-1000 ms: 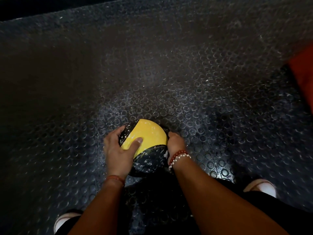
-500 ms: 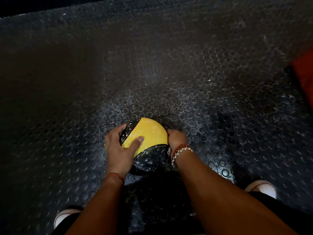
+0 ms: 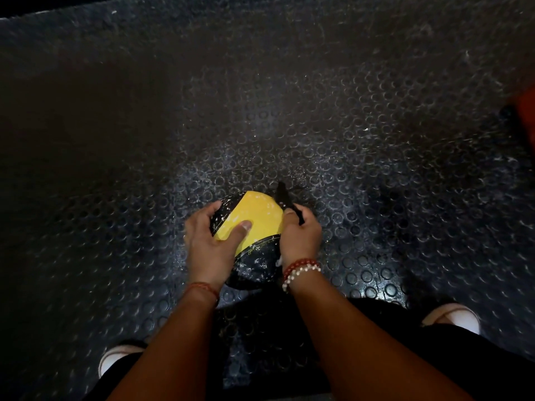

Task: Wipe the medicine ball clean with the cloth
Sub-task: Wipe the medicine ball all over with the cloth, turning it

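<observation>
A medicine ball (image 3: pixel 260 215) with a yellow panel and black, white-flecked panels sits on the studded floor between my feet. My left hand (image 3: pixel 211 244) grips its left side, fingers wrapped over the black part and the thumb pressed on the yellow. My right hand (image 3: pixel 301 235) lies against the ball's right side and grips a dark cloth (image 3: pixel 282 195). A strip of the cloth sticks up past my fingers at the ball's upper right edge; the rest is hidden under my hand.
Dark rubber flooring (image 3: pixel 318 125) with round studs and white specks spreads all around. A red object (image 3: pixel 527 111) shows at the right edge. My white shoes are at the lower left (image 3: pixel 115 357) and lower right (image 3: pixel 454 316).
My right hand has slid up the ball's right side, and the dark cloth now shows above my fingers. My left hand keeps the same hold on the ball.
</observation>
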